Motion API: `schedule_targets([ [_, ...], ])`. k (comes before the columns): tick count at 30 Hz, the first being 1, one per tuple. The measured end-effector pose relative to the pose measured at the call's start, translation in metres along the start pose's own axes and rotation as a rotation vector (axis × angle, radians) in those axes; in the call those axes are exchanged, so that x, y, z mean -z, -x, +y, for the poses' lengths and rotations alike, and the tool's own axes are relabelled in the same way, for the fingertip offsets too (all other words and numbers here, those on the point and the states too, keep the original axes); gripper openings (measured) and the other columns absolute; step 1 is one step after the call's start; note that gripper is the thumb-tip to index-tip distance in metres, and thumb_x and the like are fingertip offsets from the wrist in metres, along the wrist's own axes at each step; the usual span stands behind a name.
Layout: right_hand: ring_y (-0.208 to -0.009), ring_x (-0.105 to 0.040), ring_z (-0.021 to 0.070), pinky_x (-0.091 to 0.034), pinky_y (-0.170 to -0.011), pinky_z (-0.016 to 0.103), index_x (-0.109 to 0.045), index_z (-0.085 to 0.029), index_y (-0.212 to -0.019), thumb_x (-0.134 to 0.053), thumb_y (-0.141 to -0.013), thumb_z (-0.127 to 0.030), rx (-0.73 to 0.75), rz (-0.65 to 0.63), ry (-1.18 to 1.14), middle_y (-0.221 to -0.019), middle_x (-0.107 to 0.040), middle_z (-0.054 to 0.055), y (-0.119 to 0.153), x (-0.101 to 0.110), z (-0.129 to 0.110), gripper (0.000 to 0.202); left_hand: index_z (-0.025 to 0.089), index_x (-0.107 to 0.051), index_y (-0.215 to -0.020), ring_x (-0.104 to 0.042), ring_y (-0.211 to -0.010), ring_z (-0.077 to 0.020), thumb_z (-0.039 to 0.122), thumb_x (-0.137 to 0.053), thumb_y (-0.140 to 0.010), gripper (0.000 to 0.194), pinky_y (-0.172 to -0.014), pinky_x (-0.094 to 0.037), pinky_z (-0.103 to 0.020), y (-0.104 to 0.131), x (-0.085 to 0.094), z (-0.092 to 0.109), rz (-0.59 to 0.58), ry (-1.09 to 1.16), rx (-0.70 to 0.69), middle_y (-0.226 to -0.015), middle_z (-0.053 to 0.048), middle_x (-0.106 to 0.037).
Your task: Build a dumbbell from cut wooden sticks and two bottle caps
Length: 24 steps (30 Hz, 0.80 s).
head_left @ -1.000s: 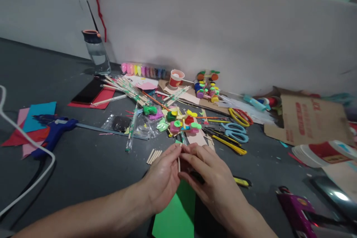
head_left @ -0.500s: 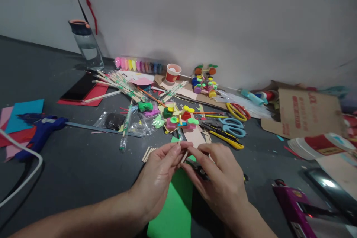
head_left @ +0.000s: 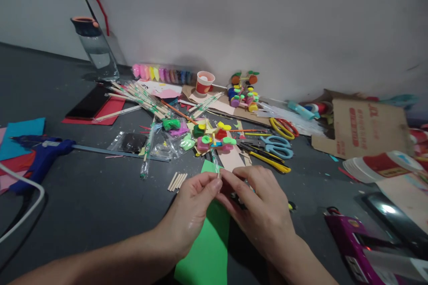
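My left hand [head_left: 197, 205] is closed, with thumb and fingers pinching a short wooden stick [head_left: 218, 175] of which only a small end shows. Close against it, my right hand [head_left: 259, 202] is curled around a dark metal tool [head_left: 235, 197], mostly covered by the fingers; its kind is hard to make out. A black and yellow end [head_left: 292, 206] pokes out beyond the right hand. Both hands are above a green sheet [head_left: 207, 245]. Several short cut sticks [head_left: 177, 181] lie in a row beside the left hand.
Ahead lie small clay-and-stick models [head_left: 216, 138], wrapped sticks [head_left: 140, 100], blue scissors [head_left: 277, 146] and a yellow craft knife [head_left: 270, 162]. A blue glue gun [head_left: 43, 153] is on the left with its white cable. At right are paper cups [head_left: 384, 167] and a purple device [head_left: 354, 245].
The view has shifted slightly, moving the table items a little left and up. The stick between my hands has tipped more upright and shows less. The right fingers have drawn closer to the left fingertips.
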State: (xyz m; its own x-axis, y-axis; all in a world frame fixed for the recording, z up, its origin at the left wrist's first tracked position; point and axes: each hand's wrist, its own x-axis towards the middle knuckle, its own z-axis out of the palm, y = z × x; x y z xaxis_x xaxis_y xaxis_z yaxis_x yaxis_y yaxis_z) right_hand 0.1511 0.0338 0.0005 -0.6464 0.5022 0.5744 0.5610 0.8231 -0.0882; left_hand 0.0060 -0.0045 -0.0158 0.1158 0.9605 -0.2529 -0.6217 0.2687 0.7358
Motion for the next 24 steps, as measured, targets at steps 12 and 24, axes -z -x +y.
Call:
schedule_targets([
  [12, -0.088, -0.056, 0.0216, -0.049, -0.073, 0.037, -0.063, -0.016, -0.117, -0.065, -0.094, -0.027, -0.094, -0.027, -0.206, -0.097, -0.058, 0.009, 0.006, 0.008, 0.009, 0.025, 0.016, -0.074, -0.088, -0.054, -0.07, -0.0121, 0.045, -0.073, -0.081, 0.03, -0.068, -0.041, -0.024, -0.001, 0.007, 0.01, -0.05, -0.072, 0.124, -0.075, -0.001, -0.062],
  [24, -0.085, -0.055, 0.0217, -0.047, -0.072, 0.037, -0.066, -0.015, -0.113, -0.067, -0.093, -0.027, -0.064, -0.054, -0.252, -0.092, -0.062, 0.008, 0.006, 0.01, 0.011, 0.024, 0.015, -0.069, -0.067, -0.049, -0.064, -0.0107, 0.035, -0.069, -0.079, 0.023, -0.064, -0.036, -0.024, -0.006, 0.009, 0.028, -0.115, -0.453, 0.068, -0.066, 0.001, -0.06],
])
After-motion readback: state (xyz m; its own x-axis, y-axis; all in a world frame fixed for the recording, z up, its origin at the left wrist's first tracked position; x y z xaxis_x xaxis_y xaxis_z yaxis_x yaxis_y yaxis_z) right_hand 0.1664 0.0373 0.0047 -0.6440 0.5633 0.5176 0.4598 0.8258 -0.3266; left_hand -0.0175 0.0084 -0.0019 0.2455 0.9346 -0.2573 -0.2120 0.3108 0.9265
